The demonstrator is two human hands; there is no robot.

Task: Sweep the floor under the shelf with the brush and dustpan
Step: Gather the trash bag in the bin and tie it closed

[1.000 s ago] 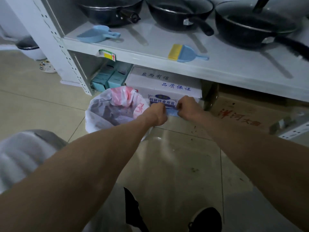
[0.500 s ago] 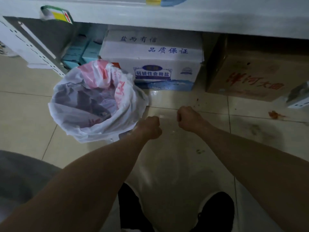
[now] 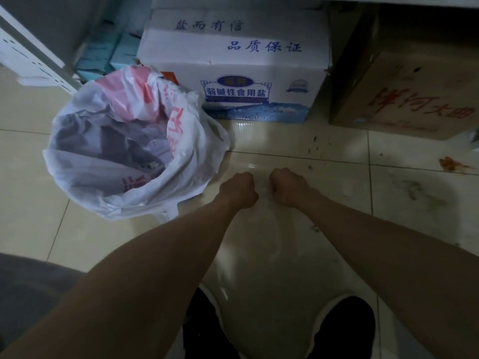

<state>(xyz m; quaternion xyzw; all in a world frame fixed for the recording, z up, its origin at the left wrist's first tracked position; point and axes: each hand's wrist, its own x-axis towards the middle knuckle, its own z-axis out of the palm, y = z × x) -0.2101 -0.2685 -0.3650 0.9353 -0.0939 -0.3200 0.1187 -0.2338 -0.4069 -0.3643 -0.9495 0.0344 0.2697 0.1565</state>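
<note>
Left hand [image 3: 239, 189] and right hand [image 3: 286, 186] both clenched into fists, side by side, a narrow gap between, low over the glossy beige tiled floor [image 3: 285, 255]; whether anything is pinched inside, cannot tell. Just left of the left hand, a bin lined with a white-and-pink plastic bag [image 3: 129, 149], mouth open upward. Beyond, white cardboard box with blue print [image 3: 246, 68] and brown cardboard box with red print [image 3: 414, 86] under the shelf. Dark specks [image 3: 315, 145] and an orange scrap [image 3: 449, 164] on open tile to the right. Brush and dustpan out of view.
</note>
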